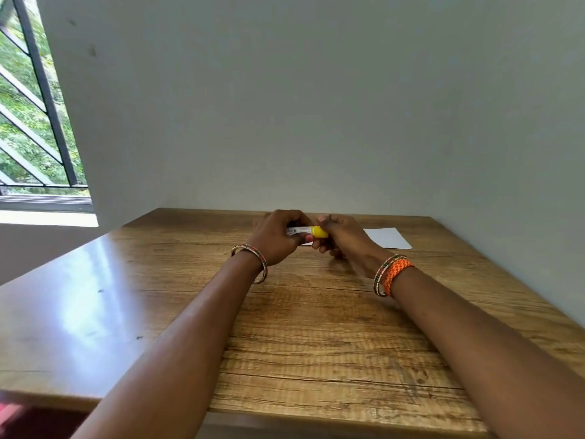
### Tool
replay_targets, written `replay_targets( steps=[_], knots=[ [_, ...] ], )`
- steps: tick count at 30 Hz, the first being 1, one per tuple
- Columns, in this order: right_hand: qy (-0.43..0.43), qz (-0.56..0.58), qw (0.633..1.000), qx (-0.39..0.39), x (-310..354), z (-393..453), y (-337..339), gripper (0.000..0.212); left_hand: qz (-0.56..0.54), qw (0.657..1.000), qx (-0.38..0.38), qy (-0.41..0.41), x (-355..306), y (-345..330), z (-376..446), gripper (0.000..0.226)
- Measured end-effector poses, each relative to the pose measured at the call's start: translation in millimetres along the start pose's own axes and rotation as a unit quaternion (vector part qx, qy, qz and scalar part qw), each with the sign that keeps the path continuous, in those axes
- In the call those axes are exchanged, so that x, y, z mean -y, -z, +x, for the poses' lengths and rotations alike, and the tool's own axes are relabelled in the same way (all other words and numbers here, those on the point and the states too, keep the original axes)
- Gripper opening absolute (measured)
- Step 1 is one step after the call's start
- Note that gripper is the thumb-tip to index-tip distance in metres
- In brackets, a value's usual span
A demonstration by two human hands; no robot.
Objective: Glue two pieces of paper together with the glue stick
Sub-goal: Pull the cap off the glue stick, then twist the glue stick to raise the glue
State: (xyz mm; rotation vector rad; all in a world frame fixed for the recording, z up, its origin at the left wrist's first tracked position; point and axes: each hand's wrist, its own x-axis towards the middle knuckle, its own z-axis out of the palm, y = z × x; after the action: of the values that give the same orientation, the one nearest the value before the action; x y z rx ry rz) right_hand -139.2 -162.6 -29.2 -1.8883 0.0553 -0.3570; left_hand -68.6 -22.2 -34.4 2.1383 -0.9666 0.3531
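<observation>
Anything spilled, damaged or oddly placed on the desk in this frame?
Nothing stands out. Both hands, left hand and right hand, grip the glue stick above the wooden table. White paper lies flat near the far right edge, partly hidden behind the hands. No spill or tear shows.

The glue stick (306,231) is white with a tiny black barcode, and its right end is bright yellow. The table (316,327) is brown wood with darker wavy lines running across it, and its left part shines pale blue-white. A sheet of paper (387,238) on the far right is plain white. The right wrist wears a woven band (397,275) in orange and lighter orange (like a little rope), next to thin bangles (383,275) with red, green and gold specks. The left wrist has bangles (254,263) in the same mix of colours. The wall (316,106) is pale grey. The window bars (47,106) are black, with green leaves behind.
</observation>
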Motion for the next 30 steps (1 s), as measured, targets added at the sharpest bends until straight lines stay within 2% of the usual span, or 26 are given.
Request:
replay_targets(
  steps=[6, 9, 13, 16, 19, 22, 25, 27, 30],
  knots=[
    [0.071, -0.089, 0.993, -0.036, 4.9, 5.0, 0.2, 0.012, 0.034, 0.999, -0.016, 0.021, -5.2, 9.7, 1.9, 0.017],
    [0.078, -0.067, 0.990, -0.095, 5.5, 9.1, 19.4, 0.003, 0.012, 0.998, 0.011, 0.058, 7.4, 17.5, 0.1, 0.018],
    [0.070, -0.078, 0.988, -0.116, -3.6, 10.9, 44.2, 0.028, -0.010, 0.993, 0.005, 0.115, 31.4, 21.9, -2.5, 0.011],
    [0.082, -0.106, 0.983, -0.128, -6.5, 10.5, 37.6, 0.029, -0.134, 0.975, -0.034, 0.175, 32.6, 22.4, -0.4, 0.005],
    [0.091, -0.073, 0.987, -0.112, -0.7, 8.8, 15.5, 0.025, -0.283, 0.930, -0.073, 0.224, 27.3, 27.3, 3.5, 0.017],
    [0.092, -0.039, 0.991, -0.084, 0.3, 4.0, -14.5, 0.023, -0.350, 0.897, -0.113, 0.245, 23.0, 31.0, 3.8, 0.025],
    [0.111, -0.117, 0.986, -0.034, 0.3, -2.6, -34.2, 0.016, -0.359, 0.892, -0.129, 0.243, 19.6, 31.3, 2.7, 0.022],
    [0.119, -0.131, 0.984, -0.020, -0.2, -6.2, -40.4, 0.012, -0.362, 0.892, -0.125, 0.241, 17.7, 31.0, 2.1, 0.016],
    [0.120, -0.156, 0.980, -0.013, -2.9, -8.1, -44.1, 0.018, -0.351, 0.897, -0.120, 0.242, 16.4, 30.9, 3.4, 0.015]
  ],
)
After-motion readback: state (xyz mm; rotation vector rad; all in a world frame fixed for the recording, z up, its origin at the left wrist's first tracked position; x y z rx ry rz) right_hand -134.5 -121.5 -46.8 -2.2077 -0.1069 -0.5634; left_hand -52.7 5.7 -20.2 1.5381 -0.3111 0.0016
